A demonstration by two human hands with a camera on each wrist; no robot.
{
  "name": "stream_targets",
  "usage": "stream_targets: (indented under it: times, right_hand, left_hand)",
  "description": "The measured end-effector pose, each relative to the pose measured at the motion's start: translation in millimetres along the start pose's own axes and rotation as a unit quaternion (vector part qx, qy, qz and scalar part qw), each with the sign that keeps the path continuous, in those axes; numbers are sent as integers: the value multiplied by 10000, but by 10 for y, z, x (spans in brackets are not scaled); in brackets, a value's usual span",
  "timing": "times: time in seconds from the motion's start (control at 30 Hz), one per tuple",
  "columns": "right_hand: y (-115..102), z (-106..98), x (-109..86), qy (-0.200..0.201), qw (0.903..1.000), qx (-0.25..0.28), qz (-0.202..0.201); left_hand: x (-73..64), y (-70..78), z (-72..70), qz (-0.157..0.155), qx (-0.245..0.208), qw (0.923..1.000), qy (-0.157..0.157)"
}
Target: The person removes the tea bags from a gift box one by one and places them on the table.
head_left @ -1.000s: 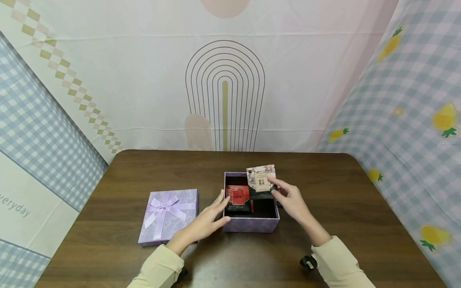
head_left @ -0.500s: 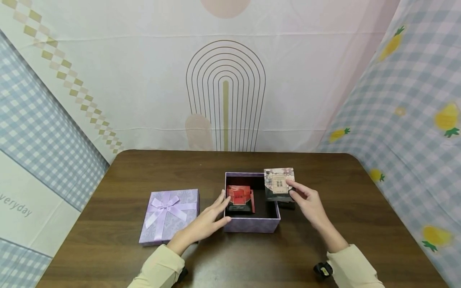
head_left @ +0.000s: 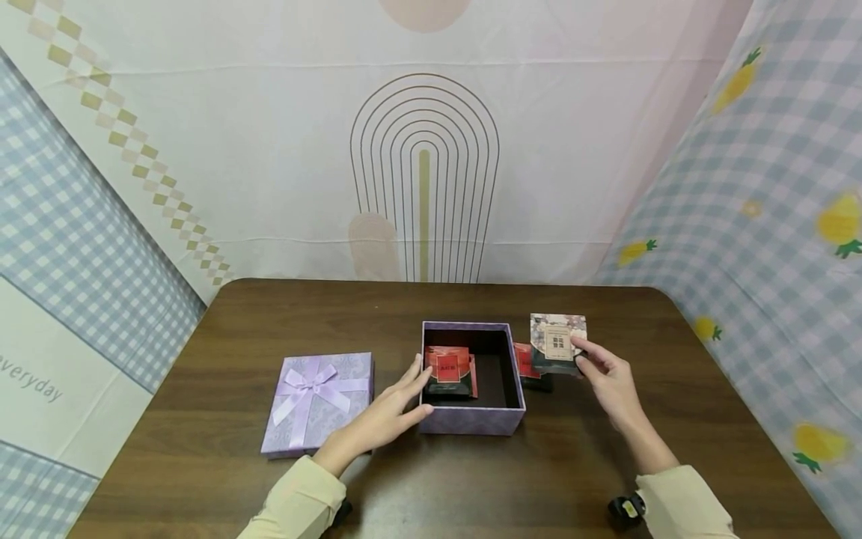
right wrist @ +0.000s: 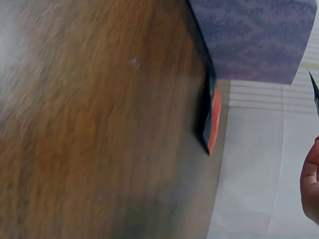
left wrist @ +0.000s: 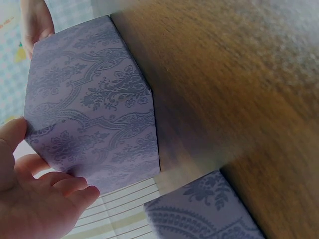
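My right hand (head_left: 611, 383) pinches the right edge of a floral-and-dark-green sachet (head_left: 557, 346) with a beige label, held to the right of the lavender patterned box (head_left: 471, 421). Beneath and left of it, a red-and-black sachet (head_left: 527, 361) lies on the table beside the box's right wall. Inside the open box, red-and-black sachets (head_left: 447, 368) lie on the left, with dark bare floor to their right. My left hand (head_left: 384, 418) rests against the box's left side with fingers extended, and the left wrist view shows the fingertips (left wrist: 89, 194) at its patterned wall.
The box's lavender lid (head_left: 316, 404), topped with a ribbon bow, lies left of my left hand. Brown wooden table (head_left: 471, 494) is under everything. A printed white cloth (head_left: 289, 172) hangs behind its far edge, with checked cloth (head_left: 754, 247) at the right.
My right hand has carried the floral sachet rightward from over the box to beyond its right wall, uncovering the red-and-black sachet on the table. My left hand stays at the box.
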State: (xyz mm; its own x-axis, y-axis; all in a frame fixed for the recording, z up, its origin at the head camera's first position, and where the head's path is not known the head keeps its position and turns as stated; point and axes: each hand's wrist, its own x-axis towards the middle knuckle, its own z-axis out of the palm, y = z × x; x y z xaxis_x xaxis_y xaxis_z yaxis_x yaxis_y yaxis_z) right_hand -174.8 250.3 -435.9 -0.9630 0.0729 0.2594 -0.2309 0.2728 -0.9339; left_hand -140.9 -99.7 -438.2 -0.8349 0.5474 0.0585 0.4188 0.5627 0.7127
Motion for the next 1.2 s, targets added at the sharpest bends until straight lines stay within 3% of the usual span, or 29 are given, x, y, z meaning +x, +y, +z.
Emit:
stream_targets:
  times: [0.57, 1.2]
  right_hand:
    - [384, -227, 45, -21, 9986, -323, 429]
    - [624, -343, 44, -232, 9962, -765, 352]
  left_hand:
    - [7, -12, 9, 55, 39, 10000, 24]
    - [5, -17, 8, 4, -28, 10000, 17]
